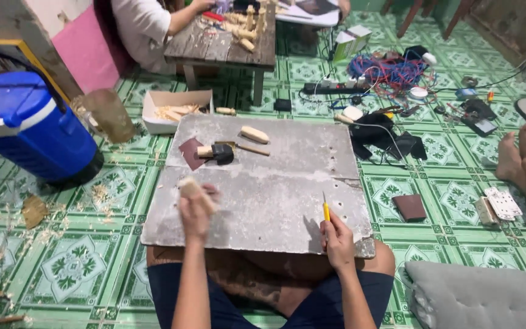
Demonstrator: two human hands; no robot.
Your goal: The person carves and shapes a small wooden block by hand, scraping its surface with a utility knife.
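Left hand (195, 210) raised gripping wood piece (187, 186); right hand (338, 236) holds knife (326, 210).

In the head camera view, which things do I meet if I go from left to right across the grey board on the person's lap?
Left hand gripping a pale wooden piece → mallet on the grey board → second wooden piece → right hand holding a yellow-handled knife.

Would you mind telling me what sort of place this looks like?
Probably a home floor used as a wood-carving workshop: green patterned floor tiles, wood shavings, a box of carved pieces, and a grey work board across the lap.
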